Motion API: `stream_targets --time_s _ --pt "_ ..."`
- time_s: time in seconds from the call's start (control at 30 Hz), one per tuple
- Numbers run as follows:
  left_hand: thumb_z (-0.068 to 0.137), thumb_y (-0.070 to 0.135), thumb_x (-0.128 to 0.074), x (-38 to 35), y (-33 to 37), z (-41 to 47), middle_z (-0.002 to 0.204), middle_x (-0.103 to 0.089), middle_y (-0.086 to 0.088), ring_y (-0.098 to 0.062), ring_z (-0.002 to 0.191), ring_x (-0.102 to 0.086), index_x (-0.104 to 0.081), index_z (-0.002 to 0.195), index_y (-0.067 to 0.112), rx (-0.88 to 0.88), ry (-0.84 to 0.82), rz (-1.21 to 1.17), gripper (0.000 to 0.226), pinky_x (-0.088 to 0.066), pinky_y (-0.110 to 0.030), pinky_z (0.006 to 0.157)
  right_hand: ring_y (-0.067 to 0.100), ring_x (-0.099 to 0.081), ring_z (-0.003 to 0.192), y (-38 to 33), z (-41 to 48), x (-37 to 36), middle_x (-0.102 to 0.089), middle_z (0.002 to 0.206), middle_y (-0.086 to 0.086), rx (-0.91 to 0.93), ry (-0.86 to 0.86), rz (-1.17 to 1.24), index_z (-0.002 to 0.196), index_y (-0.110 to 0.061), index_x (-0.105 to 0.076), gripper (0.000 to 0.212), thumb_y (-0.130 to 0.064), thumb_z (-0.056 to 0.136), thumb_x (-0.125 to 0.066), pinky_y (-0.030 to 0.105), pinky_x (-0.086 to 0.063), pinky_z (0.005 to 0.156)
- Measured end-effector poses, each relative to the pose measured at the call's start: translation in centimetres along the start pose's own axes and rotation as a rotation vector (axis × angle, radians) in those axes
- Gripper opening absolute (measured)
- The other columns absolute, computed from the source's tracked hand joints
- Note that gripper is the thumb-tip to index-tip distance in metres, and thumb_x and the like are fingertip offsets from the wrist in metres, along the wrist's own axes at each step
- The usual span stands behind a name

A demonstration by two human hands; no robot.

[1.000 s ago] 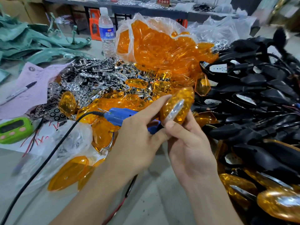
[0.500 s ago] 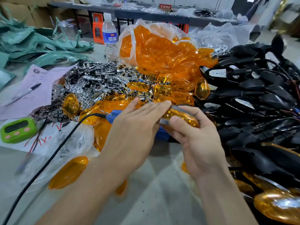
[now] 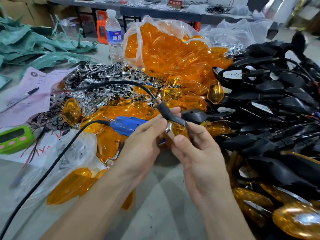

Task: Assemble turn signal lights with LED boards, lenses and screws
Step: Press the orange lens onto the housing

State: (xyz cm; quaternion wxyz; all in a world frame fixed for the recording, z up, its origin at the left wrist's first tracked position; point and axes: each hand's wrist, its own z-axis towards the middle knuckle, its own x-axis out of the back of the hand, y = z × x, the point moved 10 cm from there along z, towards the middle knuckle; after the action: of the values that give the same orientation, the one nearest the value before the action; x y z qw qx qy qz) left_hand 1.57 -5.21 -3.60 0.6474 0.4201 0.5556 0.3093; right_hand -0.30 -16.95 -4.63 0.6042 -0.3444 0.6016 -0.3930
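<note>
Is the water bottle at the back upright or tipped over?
Upright: the water bottle stands with its white cap on top and its blue label level.

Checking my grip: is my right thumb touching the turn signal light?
Touching. Head view shows the thumb of the right hand pressed against the turn signal light, no gap.

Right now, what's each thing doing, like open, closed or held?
Left hand: holding the turn signal light.
Right hand: pinching it too.
Blue electric screwdriver: lying behind left hand.
Water bottle: upright, capped.
Bag of amber lenses: open.
Pen: lying on pink paper.
Green timer: lying flat.
</note>
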Motion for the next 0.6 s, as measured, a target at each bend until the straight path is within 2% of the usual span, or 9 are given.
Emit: stream_targets --time_s 0.07,0.13,0.23,0.27,0.33,0.43,0.5,0.6 --pt "0.094 0.021 -0.053 0.8 0.1 -0.2 0.125 -0.074 -0.007 -0.019 0.112 -0.071 -0.078 0.117 0.016 -0.002 0.024 0.002 0.035 -0.059 -0.029 0.09 0.021 -0.072 0.112 -0.1 -0.1 -0.7 -0.078 0.115 0.004 0.041 -0.052 -0.181 0.12 -0.013 -0.067 0.037 -0.002 0.086 -0.077 0.035 -0.057 0.096" --pt "0.093 0.015 -0.057 1.1 0.3 -0.3 0.121 -0.074 -0.011 -0.025 0.109 -0.069 -0.075 0.121 0.011 0.004 0.016 0.001 0.033 -0.06 -0.033 0.091 0.011 -0.072 0.111 0.0 -0.2 -1.7 -0.078 0.115 -0.005 0.078 -0.125 -0.295 0.119 -0.024 -0.066 0.034 -0.007 0.09 -0.069 0.025 -0.056 0.092" --pt "0.089 0.015 -0.061 1.2 0.2 -0.3 0.121 -0.074 -0.014 -0.027 0.11 -0.068 -0.077 0.119 0.014 0.037 0.003 -0.035 0.034 -0.057 -0.038 0.097 0.005 -0.068 0.116 -0.2 -0.2 -2.7 -0.076 0.119 -0.014 0.132 -0.161 -0.375 0.117 -0.047 -0.067 0.044 -0.012 0.09 -0.064 0.015 -0.051 0.094" --pt "0.088 0.015 -0.061 1.3 0.1 -0.2 0.121 -0.074 -0.014 -0.027 0.109 -0.068 -0.079 0.118 0.015 0.045 0.012 -0.035 0.034 -0.057 -0.039 0.099 0.004 -0.067 0.119 -0.3 -0.2 -2.9 -0.075 0.122 -0.015 0.148 -0.17 -0.375 0.12 -0.049 -0.066 0.048 -0.012 0.091 -0.064 0.015 -0.05 0.097" --pt "0.089 0.013 -0.06 1.2 0.1 -0.1 0.12 -0.075 -0.011 -0.025 0.107 -0.07 -0.08 0.117 0.019 0.049 0.031 -0.039 0.035 -0.056 -0.04 0.099 0.002 -0.064 0.123 -0.4 -0.3 -3.1 -0.072 0.127 -0.019 0.178 -0.16 -0.348 0.126 -0.044 -0.066 0.05 -0.01 0.09 -0.065 0.018 -0.05 0.1" --pt "0.092 0.022 -0.05 1.4 -0.5 -0.1 0.119 -0.076 -0.003 -0.02 0.104 -0.073 -0.08 0.113 0.023 0.062 0.112 -0.042 0.037 -0.06 -0.035 0.092 0.004 -0.065 0.123 -0.7 -0.5 -3.3 -0.074 0.123 -0.018 0.237 -0.121 -0.31 0.118 -0.043 -0.071 0.046 -0.008 0.089 -0.067 0.023 -0.052 0.102" --pt "0.092 0.035 -0.054 1.7 -1.3 -0.4 0.117 -0.074 -0.013 -0.027 0.099 -0.072 -0.075 0.122 0.016 0.124 0.191 -0.033 0.041 -0.061 -0.038 0.086 0.005 -0.067 0.12 -1.0 -0.6 -3.6 -0.075 0.12 -0.017 0.264 -0.111 -0.316 0.111 -0.052 -0.074 0.046 -0.012 0.089 -0.067 0.028 -0.053 0.103" --pt "0.082 0.048 -0.058 1.8 -2.3 -0.9 0.127 -0.067 -0.03 -0.039 0.107 -0.07 -0.067 0.131 0.006 0.196 0.234 -0.056 0.064 -0.055 -0.054 0.1 0.0 -0.069 0.11 -1.2 -0.5 -4.0 -0.076 0.111 -0.021 0.259 -0.12 -0.316 0.103 -0.062 -0.072 0.048 -0.017 0.087 -0.068 0.02 -0.054 0.092"
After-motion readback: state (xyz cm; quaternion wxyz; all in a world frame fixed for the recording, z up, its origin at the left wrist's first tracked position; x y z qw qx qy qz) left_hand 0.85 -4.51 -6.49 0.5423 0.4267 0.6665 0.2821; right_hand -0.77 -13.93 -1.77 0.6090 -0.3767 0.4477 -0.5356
